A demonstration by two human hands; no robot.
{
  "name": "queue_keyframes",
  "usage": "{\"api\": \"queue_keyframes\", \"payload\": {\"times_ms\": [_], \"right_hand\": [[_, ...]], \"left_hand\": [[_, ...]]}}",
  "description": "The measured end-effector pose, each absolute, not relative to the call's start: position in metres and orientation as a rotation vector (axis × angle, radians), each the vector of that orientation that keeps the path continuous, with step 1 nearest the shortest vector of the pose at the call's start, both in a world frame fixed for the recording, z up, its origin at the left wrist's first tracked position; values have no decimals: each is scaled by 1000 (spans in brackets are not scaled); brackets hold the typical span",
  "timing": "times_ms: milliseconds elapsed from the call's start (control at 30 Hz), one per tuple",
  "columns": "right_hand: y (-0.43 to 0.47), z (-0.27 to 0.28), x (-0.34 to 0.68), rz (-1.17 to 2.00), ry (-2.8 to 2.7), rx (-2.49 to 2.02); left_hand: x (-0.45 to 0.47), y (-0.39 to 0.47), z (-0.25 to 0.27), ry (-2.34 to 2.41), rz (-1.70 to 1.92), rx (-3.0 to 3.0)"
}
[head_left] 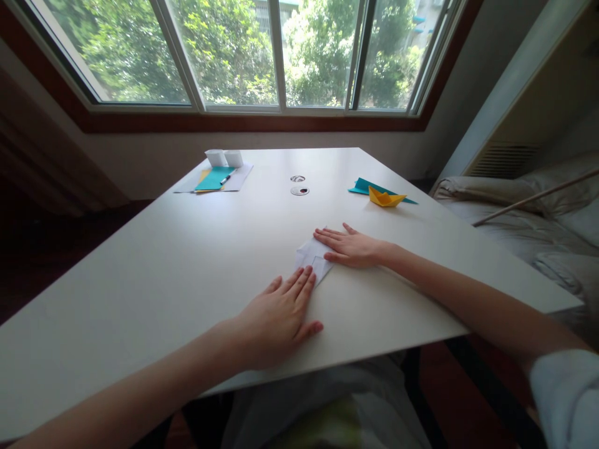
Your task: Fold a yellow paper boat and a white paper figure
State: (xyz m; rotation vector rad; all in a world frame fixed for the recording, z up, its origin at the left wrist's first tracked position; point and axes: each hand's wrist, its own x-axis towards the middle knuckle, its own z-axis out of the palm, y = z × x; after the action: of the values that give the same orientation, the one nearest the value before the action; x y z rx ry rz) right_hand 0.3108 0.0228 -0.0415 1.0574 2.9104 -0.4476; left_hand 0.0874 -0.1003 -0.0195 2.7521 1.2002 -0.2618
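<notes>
Neither grip closes on anything. The left hand lies palm down, its fingers together and extended, thumb out to the side, with the fingertips on the near edge of a folded white paper. The right hand is flattened too, fingers reaching over the far right part of the same piece, the little finger set a little apart. The paper sits between the hands on the near half of the table, in front of the person. Held from two sides against a hard top, it probably cannot slide or spring open.

Beyond the right hand, a yellow paper boat stands beside a folded teal paper, apparently set aside to leave working room. At the far left, a teal sheet lies over yellow and white sheets, a pen on it; two white containers stand at the back of the pile, perhaps to weigh it down.

The tabletop is smooth, white and glossy, catching window light, with two round fittings near its middle. Past it, a red-brown-framed window looks onto sunlit trees; a pale, rumpled cover lies to the right.
</notes>
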Motion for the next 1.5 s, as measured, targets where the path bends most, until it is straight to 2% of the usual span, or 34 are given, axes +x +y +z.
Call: {"api": "queue_keyframes", "payload": {"times_ms": [500, 667, 900, 1067, 1167, 1333, 1500], "right_hand": [[18, -39, 305, -357, 2899, 1161], [16, -39, 304, -370, 2873, 1196], [13, -38, 307, -387, 2861, 1249], [17, -37, 311, -433, 2898, 1191], [20, -35, 314, -475, 2901, 1136], [21, -32, 315, -498, 2930, 1046], [17, -28, 311, -263, 3179, 1079]], "left_hand": [[56, -118, -10, 1024, -264, 2717], [48, -124, 8, 973, -307, 2698], [50, -99, 40, 925, -31, 2602], [55, -67, 60, 597, 50, 2203], [58, -46, 52, 650, 188, 2241], [68, -19, 9, 865, 363, 2669], [69, -13, -16, 817, 324, 2757]]}}
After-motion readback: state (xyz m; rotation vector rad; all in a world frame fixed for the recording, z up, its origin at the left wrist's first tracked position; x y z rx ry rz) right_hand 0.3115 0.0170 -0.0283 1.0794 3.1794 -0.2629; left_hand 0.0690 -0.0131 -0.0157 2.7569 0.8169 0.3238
